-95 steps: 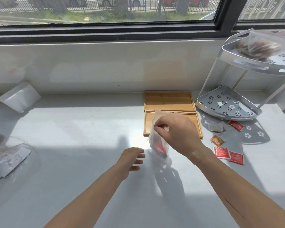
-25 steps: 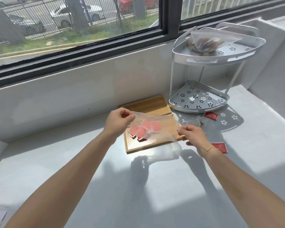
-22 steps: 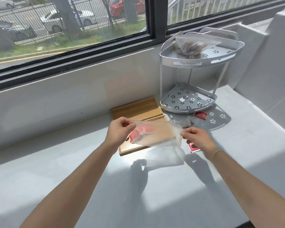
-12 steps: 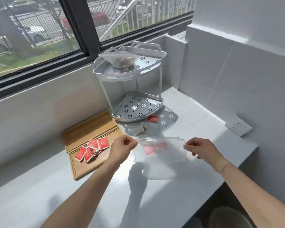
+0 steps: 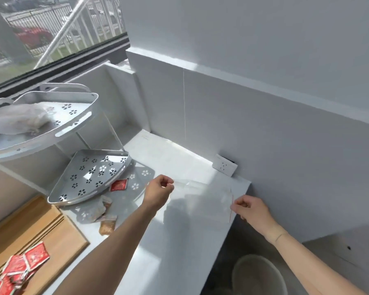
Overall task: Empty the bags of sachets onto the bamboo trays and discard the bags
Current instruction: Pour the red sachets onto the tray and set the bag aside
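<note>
A clear plastic bag [image 5: 202, 199], looking empty, is stretched flat between my two hands above the right end of the white counter. My left hand [image 5: 159, 191] pinches its left edge and my right hand [image 5: 248, 209] pinches its right edge by the thin red seal line. Several red sachets [image 5: 19, 269] lie heaped on the near bamboo tray [image 5: 62, 237] at the lower left. A second bag [image 5: 17, 119] with brownish sachets rests on the top shelf of the white corner rack [image 5: 77, 122].
A red sachet [image 5: 118, 185] and brown sachets [image 5: 106, 224] lie loose on the counter by the rack's lower shelf [image 5: 90, 173]. A round bin [image 5: 258, 275] stands on the floor below the counter's right end. A wall socket [image 5: 224, 168] sits at the back.
The red sachets have dropped from the bag onto the near bamboo tray. Both hands have carried the emptied bag rightward, past the rack, to the counter's right end above the bin.
</note>
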`<state>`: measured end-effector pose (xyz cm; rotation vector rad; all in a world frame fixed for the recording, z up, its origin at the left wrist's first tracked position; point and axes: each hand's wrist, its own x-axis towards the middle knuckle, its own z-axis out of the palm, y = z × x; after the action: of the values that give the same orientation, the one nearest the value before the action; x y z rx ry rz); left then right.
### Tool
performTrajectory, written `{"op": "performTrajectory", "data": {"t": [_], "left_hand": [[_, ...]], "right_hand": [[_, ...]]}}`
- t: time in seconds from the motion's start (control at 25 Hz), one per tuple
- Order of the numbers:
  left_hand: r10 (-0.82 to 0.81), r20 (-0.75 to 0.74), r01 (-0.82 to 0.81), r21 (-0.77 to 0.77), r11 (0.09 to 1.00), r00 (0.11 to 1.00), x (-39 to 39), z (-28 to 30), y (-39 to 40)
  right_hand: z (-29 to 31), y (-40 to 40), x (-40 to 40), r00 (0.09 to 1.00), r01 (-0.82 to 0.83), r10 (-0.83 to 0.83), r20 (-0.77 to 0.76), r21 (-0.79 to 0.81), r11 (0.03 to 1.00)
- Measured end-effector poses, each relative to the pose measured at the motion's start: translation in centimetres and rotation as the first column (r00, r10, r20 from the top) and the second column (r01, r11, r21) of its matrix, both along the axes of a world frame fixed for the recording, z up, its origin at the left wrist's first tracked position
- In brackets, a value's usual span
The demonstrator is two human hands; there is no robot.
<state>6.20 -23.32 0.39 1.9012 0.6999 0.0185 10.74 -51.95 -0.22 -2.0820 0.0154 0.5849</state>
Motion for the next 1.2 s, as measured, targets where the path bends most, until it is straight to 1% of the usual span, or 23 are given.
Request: {"op": "performTrajectory", "data": {"t": [0.08, 0.24, 0.36, 0.56, 0.64, 0.72, 0.8, 0.88, 0.92, 1.0, 1.08, 1.2], "left_hand": [[-0.057, -0.062, 0.059, 0.035, 0.998, 0.996, 2.7, -0.8, -1.6], [-0.154, -0.130, 0.169, 0.116, 0.979, 0.980, 6.5, -2.3, -3.4], [-0.253, -0.173, 0.287, 0.218, 0.933, 0.952, 7.4, -3.7, -4.0], [-0.369, -0.284, 0.449, 0.305, 0.840, 0.885, 7.5, -5.4, -3.8], [-0.407, -0.329, 0.509, 0.336, 0.793, 0.852, 7.6, -5.7, -3.3], [-0.425, -0.343, 0.533, 0.343, 0.773, 0.837, 7.4, -5.6, -2.8], [-0.411, -0.312, 0.504, 0.335, 0.796, 0.857, 7.2, -5.1, -2.2], [-0.385, -0.274, 0.463, 0.339, 0.819, 0.881, 6.7, -4.3, -1.3], [-0.379, -0.267, 0.455, 0.349, 0.819, 0.886, 6.5, -4.0, -0.8], [-0.374, -0.262, 0.451, 0.371, 0.812, 0.890, 5.7, -3.1, 0.4], [-0.364, -0.254, 0.439, 0.395, 0.807, 0.896, 4.5, -1.8, 1.9], [-0.330, -0.258, 0.415, 0.458, 0.786, 0.908, 2.0, 0.6, 4.6]], "right_hand": [[-0.7, -1.1, 0.3, 0.996, 0.087, -0.086, 0.020, -0.025, 0.996], [-2.3, -1.5, 1.0, 0.979, 0.198, -0.191, 0.067, -0.113, 0.974], [-3.5, -1.3, 1.7, 0.979, 0.203, -0.194, 0.063, -0.199, 0.959], [-4.6, -0.2, 2.4, 0.985, 0.167, -0.175, 0.004, -0.312, 0.935], [-4.6, 0.1, 2.7, 0.992, 0.106, -0.122, -0.020, -0.358, 0.928], [-4.0, 0.1, 2.8, 0.999, 0.025, -0.040, -0.027, -0.422, 0.906], [-2.9, -0.2, 3.1, 0.997, -0.052, 0.075, 0.021, -0.545, 0.837], [-1.1, 0.0, 3.7, 0.974, -0.100, 0.210, 0.086, -0.669, 0.737], [-0.1, 0.3, 4.1, 0.957, -0.121, 0.270, 0.109, -0.697, 0.707], [1.5, 1.5, 5.0, 0.913, -0.181, 0.385, 0.136, -0.710, 0.680], [2.7, 3.8, 5.6, 0.847, -0.268, 0.510, 0.152, -0.707, 0.654], [3.9, 7.8, 6.3, 0.723, -0.377, 0.660, 0.201, -0.687, 0.622]]}}
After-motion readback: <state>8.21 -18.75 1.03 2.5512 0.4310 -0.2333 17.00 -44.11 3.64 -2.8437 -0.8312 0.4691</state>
